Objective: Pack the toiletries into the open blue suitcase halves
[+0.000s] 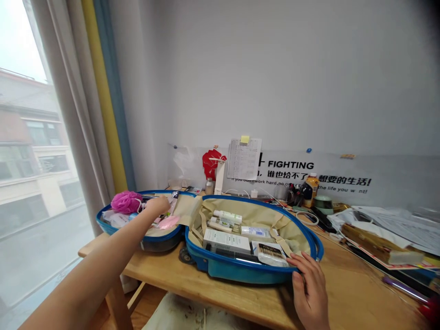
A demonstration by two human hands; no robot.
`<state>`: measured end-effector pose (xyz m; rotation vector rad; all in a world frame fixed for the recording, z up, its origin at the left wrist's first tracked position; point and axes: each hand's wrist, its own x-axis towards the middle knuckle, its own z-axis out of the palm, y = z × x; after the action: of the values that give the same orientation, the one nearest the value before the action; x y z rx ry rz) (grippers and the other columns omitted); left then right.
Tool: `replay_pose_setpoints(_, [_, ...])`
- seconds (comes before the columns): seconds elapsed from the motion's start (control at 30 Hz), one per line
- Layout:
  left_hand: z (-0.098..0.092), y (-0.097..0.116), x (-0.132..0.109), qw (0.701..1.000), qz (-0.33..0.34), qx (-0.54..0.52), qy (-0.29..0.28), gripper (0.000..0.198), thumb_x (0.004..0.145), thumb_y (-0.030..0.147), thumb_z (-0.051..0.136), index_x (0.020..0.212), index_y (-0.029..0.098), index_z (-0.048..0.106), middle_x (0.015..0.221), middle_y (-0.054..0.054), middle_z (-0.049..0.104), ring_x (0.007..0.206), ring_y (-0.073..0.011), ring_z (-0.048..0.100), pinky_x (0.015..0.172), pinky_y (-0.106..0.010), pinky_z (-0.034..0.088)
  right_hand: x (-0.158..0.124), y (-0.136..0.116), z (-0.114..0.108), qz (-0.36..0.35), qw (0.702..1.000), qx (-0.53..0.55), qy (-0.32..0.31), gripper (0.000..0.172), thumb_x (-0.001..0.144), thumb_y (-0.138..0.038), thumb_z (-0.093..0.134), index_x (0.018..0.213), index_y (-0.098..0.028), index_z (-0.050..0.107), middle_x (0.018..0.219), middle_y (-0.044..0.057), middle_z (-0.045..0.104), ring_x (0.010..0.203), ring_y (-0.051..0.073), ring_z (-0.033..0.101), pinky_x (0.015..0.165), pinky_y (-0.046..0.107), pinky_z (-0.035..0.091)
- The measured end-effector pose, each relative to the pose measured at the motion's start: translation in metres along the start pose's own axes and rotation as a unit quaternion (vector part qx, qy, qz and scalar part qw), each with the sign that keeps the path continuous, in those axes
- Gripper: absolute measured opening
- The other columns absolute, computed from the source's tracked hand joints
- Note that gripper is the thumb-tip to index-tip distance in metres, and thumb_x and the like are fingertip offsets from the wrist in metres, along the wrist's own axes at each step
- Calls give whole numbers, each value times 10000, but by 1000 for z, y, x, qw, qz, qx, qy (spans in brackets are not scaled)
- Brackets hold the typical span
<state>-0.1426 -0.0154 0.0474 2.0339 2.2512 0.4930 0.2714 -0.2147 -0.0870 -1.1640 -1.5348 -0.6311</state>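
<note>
The open suitcase's raised blue rims [220, 259] stand between the 2 hands [156, 206] [307, 288].

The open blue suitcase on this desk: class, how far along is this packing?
Done: the right shell holds a white box, white tubes and cotton swabs. In hand: the left hand reaches into the left shell beside a pink bath puff; the right hand grips the blue rim. Left: the beige straps lie unfastened.

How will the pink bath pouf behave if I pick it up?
The pink mesh bath pouf will probably feel very light for its bulk, since it looks like loose netting. It should squash easily, and its thin cord might snag.
</note>
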Motion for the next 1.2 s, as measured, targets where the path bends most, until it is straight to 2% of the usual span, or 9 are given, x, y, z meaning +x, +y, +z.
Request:
replay_pose_setpoints(0.07, [-7, 19, 1, 999, 41, 12, -6, 377, 908, 382, 545, 1212, 160, 532, 1212, -93, 568, 1065, -222, 575, 910, -462, 489, -1, 1, 1, -4, 1000, -1, 1, 253, 932, -323, 382, 1034, -221, 590, 1037, 76, 637, 1147, 254, 523, 981, 483, 389])
replay_pose_setpoints(0.17, [-4, 59, -8, 987, 157, 16, -35, 417, 924, 403, 509, 1268, 169, 492, 1235, -97, 560, 1103, -230, 559, 951, -479, 456, -1, 1, 1, -11, 1000, 1, 3, 250, 933, -310, 384, 1048, -218, 586, 1051, 75, 633, 1151, 249, 516, 983, 479, 384])
replay_pose_setpoints(0.3, [22, 111, -31, 945, 299, 36, -125, 380, 903, 379, 554, 1228, 183, 532, 1214, -82, 578, 1080, -214, 570, 949, -459, 463, 0, 1, 1, -10, 1000, 1, 4, 248, 935, -308, 385, 1043, -213, 588, 1056, 77, 629, 1155, 244, 512, 985, 473, 384])
replay_pose_setpoints(0.4, [44, 131, -44, 921, 340, 71, -173, 342, 895, 353, 573, 1186, 174, 557, 1202, -82, 583, 1065, -211, 577, 931, -453, 480, -1, 1, 0, -10, 1000, -7, 2, 246, 934, -316, 389, 1025, -216, 595, 1037, 75, 637, 1137, 251, 530, 971, 472, 399])
replay_pose_setpoints(0.5, [58, 134, -45, 908, 353, 102, -200, 326, 895, 349, 573, 1171, 174, 566, 1195, -81, 585, 1053, -208, 582, 915, -441, 493, -1, 3, 0, -12, 1000, -13, 1, 253, 936, -327, 385, 1022, -216, 597, 1026, 77, 639, 1133, 258, 536, 957, 471, 407])
replay_pose_setpoints(0.63, [66, 128, -38, 897, 358, 132, -222, 343, 885, 346, 590, 1171, 158, 562, 1191, -83, 585, 1057, -214, 581, 906, -449, 497, -2, 4, 0, -10, 1000, -11, 0, 262, 940, -331, 379, 1025, -214, 597, 1037, 80, 637, 1141, 259, 530, 968, 475, 397])
replay_pose_setpoints(0.97, [78, 124, -30, 895, 370, 125, -218, 317, 897, 353, 571, 1157, 172, 575, 1210, -84, 580, 1071, -210, 574, 927, -449, 485, -3, 3, 0, -4, 1000, -3, -8, 282, 936, -350, 377, 1044, -210, 598, 1058, 95, 641, 1156, 277, 524, 963, 498, 402])
replay_pose_setpoints(1.07, [78, 124, -33, 904, 370, 93, -192, 310, 895, 367, 571, 1133, 169, 587, 1181, -80, 596, 1048, -203, 584, 917, -442, 489, -2, 4, 0, -4, 1000, -2, -6, 285, 938, -352, 373, 1040, -212, 600, 1046, 96, 642, 1153, 280, 523, 962, 500, 399])
replay_pose_setpoints(1.2, [70, 127, -35, 927, 363, 21, -91, 335, 917, 366, 524, 1186, 170, 567, 1229, -90, 577, 1121, -217, 554, 963, -447, 454, -3, 6, 1, -13, 1000, -4, -2, 280, 940, -343, 372, 1048, -209, 593, 1049, 97, 637, 1150, 279, 522, 961, 496, 396])
